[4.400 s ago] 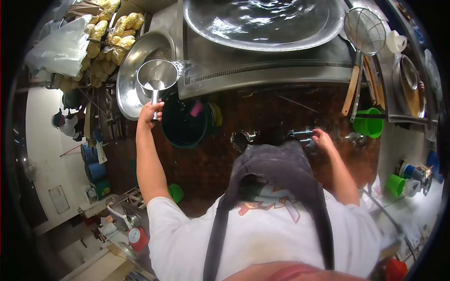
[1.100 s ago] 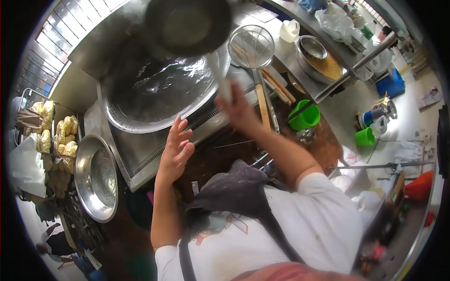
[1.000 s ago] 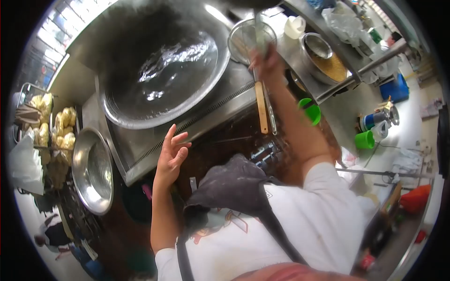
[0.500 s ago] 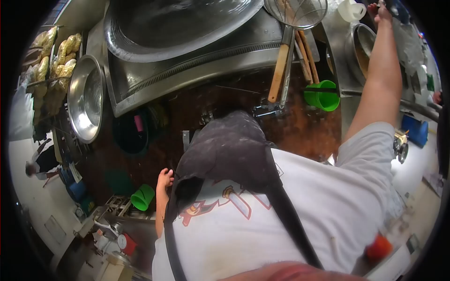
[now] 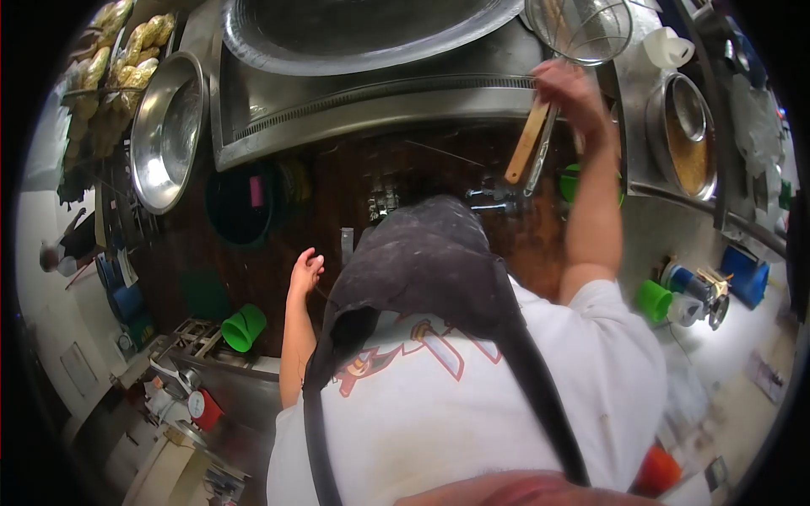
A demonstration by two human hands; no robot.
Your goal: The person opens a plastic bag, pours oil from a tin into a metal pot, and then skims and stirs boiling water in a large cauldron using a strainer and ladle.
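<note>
My right hand [image 5: 571, 91] is at the stove's front edge, over the handles of the wire strainer [image 5: 591, 30]; its fingers are blurred, so whether it grips a handle is unclear. A wooden handle [image 5: 526, 145] hangs down just below it. My left hand [image 5: 309, 271] is low beside the dark apron, fingers loosely curled and apart, holding nothing. The large metal wok [image 5: 371, 61] sits on the stove [image 5: 354, 116] at the top. To its left is a wide metal basin [image 5: 158, 139].
Bagged yellow food [image 5: 139, 51] hangs at the upper left. A dark tub [image 5: 228, 207] and green bucket [image 5: 245, 328] stand at the left. At the right are a white jug [image 5: 669, 49] and a bowl of yellow food [image 5: 688, 164]. Another person [image 5: 72, 244] is far left.
My right hand has come back from the far upper right to the strainer handles. The metal ladle seen earlier in my left hand is gone from it. The view has turned.
</note>
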